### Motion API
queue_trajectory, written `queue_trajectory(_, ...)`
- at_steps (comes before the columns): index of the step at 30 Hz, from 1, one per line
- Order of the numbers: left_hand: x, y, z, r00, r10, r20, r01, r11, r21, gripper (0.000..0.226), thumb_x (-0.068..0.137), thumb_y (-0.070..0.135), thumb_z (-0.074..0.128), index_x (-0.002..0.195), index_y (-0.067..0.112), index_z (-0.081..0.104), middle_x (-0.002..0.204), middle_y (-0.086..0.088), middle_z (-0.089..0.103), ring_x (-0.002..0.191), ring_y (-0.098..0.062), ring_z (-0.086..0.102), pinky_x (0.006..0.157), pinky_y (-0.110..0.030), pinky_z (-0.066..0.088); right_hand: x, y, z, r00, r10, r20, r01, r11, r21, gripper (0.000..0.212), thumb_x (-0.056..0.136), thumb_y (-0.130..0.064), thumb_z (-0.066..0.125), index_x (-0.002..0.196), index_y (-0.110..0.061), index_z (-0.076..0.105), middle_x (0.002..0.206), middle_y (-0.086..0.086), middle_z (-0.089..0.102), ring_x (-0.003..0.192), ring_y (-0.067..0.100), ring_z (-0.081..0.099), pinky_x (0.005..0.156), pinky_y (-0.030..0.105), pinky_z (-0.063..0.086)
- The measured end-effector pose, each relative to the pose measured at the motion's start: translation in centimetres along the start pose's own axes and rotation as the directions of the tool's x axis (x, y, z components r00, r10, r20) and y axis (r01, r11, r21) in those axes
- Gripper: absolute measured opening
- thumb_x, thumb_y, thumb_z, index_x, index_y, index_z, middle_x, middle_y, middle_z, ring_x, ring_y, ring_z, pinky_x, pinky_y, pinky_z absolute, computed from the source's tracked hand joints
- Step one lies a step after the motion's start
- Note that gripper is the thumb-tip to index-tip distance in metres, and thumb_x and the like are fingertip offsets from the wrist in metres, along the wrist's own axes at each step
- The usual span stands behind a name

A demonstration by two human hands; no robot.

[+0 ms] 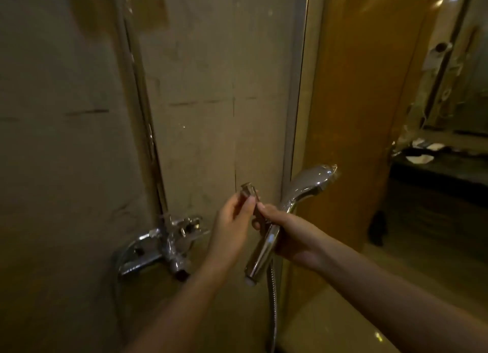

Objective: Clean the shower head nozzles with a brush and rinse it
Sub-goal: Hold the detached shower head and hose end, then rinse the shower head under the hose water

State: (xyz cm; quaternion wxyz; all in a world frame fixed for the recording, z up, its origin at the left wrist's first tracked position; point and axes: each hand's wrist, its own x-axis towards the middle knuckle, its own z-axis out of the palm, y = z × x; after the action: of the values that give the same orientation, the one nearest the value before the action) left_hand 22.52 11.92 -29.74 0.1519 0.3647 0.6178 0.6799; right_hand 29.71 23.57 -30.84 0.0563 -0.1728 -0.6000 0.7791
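Note:
My right hand [293,233] grips the chrome shower head [309,183] by its handle, in the lower middle of the head view. The head points up and to the right, showing its back; the nozzles are hidden. A metal hose [272,300] hangs down from the handle's lower end. My left hand [232,220] pinches a small chrome fitting [248,190] just left of the handle, thumb and fingers curled round it. I cannot tell whether the fitting is fixed to the wall. No brush is in view.
A chrome mixer tap [161,244] is mounted on the tiled wall at lower left, with a riser pipe [140,93] running up from it. A glass panel edge [295,88] stands right of centre. A dark counter [435,165] with small items lies far right.

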Motion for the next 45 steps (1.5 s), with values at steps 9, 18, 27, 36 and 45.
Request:
queue_trajectory(9,-7.9,-11.3,2.5,0.979,-0.187,-0.084,0.169,0.968,-0.184,0.016,0.096,0.016,0.042,0.091,0.017,0.058,0.069,0.004,0.066,0.064,-0.008,0.066,0.059,-0.021,0.052,-2.3,15.1,-1.3,0.989,0.136,0.066,-0.148,0.954,0.26,0.026,0.077,-0.032,0.067,0.102,-0.026,0.064,0.08,-0.006,0.058,0.073,0.003,0.057,0.07,0.023,0.037)
queue_trajectory(18,-11.8,-17.9,-2.8,0.899,-0.438,0.0,0.422,0.865,-0.271,0.028,0.081,0.041,0.041,0.079,0.014,0.049,0.045,0.01,0.031,0.035,-0.002,0.027,0.034,-0.015,0.023,-3.0,26.4,-5.2,0.91,0.383,-0.161,-0.349,0.915,0.203,0.026,0.075,0.002,0.07,0.097,-0.009,0.061,0.082,0.009,0.063,0.059,0.011,0.058,0.047,0.018,0.047)
queue_trajectory(27,-10.5,-17.8,-8.8,0.746,-0.64,-0.185,0.663,0.687,0.299,0.03,0.098,0.041,0.028,0.083,0.02,0.044,0.052,0.003,0.033,0.032,-0.002,0.026,0.032,-0.012,0.018,-0.8,32.3,-7.7,0.899,0.234,-0.371,-0.362,0.874,-0.324,0.011,0.085,-0.008,0.064,0.084,-0.014,0.055,0.072,0.009,0.061,0.038,0.005,0.048,0.036,0.017,0.035)
queue_trajectory(36,-7.3,-17.8,-10.6,0.88,-0.376,-0.292,0.476,0.7,0.533,0.018,0.094,0.025,0.049,0.111,0.021,0.047,0.065,-0.002,0.047,0.032,0.003,0.045,0.031,-0.008,0.029,1.4,33.7,-7.7,0.925,0.178,-0.335,-0.344,0.767,-0.542,0.02,0.095,-0.032,0.051,0.1,-0.013,0.057,0.087,0.01,0.063,0.079,0.023,0.06,0.071,0.041,0.051)
queue_trajectory(45,-5.1,-18.4,-12.4,0.948,-0.283,-0.148,0.299,0.628,0.719,0.024,0.095,0.039,0.044,0.089,0.031,0.066,0.04,0.01,0.053,0.046,-0.01,0.051,0.053,-0.024,0.036,2.8,34.0,-6.5,0.948,0.17,-0.27,-0.31,0.684,-0.66,0.029,0.096,-0.03,0.052,0.117,-0.011,0.056,0.076,-0.008,0.051,0.069,0.003,0.048,0.056,0.02,0.036)
